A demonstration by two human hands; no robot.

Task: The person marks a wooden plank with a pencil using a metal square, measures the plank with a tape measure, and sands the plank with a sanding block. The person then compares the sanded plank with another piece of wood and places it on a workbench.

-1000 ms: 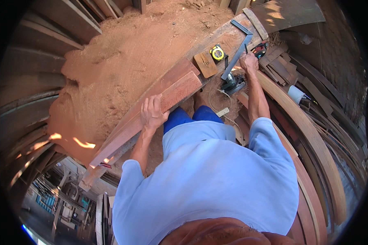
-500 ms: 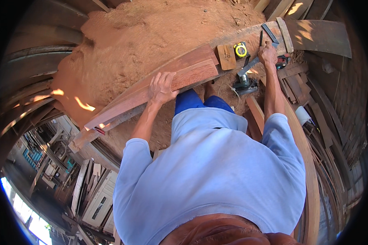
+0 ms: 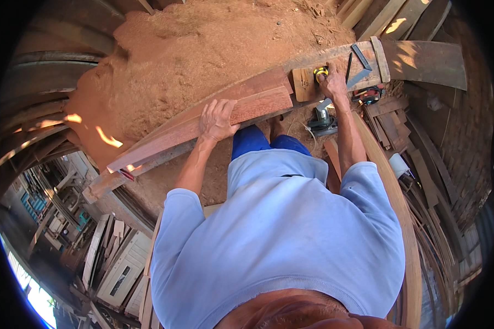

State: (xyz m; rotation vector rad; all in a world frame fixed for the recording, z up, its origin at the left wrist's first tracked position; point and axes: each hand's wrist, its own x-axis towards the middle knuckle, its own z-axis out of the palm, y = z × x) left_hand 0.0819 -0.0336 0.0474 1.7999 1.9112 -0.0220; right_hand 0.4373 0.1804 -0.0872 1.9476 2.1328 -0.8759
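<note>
My left hand (image 3: 217, 119) rests over a long reddish wooden beam (image 3: 263, 103), fingers across its top and thumb at the near side. The beam lies lengthwise on a rough plank bench (image 3: 330, 56), alongside another reddish board (image 3: 260, 84). At the bench's right part, my right hand (image 3: 333, 83) has its fingers around a yellow and black tape measure (image 3: 320, 73), partly covering it. Left of the tape is a small brown wooden block (image 3: 303, 83). Just right of that hand lie a dark pencil (image 3: 348, 67) and a square (image 3: 361, 57) with a metal blade, which passes partly under my forearm.
Below the bench's near edge sits a grey-green angle grinder (image 3: 322, 120) with a cord. A red and black power tool (image 3: 369, 95) stands farther right. Wood offcuts (image 3: 388, 118) pile up at the right, and sawdust (image 3: 203, 49) covers the ground beyond the bench.
My right hand has moved left, from the square's blade to the tape measure, and closed on it. The square stays on the bench. My left hand remains on the beam.
</note>
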